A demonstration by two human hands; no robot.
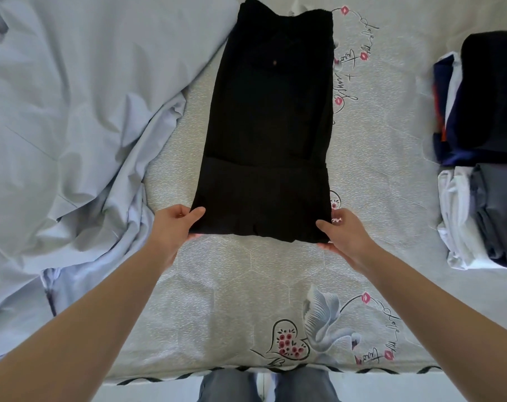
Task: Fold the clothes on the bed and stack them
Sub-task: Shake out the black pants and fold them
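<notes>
1. A pale blue sheet (72,117) lies crumpled on the bed (223,285), left of the black garment (269,126).
2. The left hand (173,224) pinches the near left corner of the black garment, thumb on top.
3. The black garment lies flat in the middle of the bed, long and narrow, its near end folded over.
4. The right hand (345,233) pinches its near right corner.
5. Right of the black garment stand two stacks (484,152) of folded clothes, well apart from it.

Black garment (269,126) flat on bed (232,285), near corners pinched by left hand (175,224) and right hand (343,236)
</notes>
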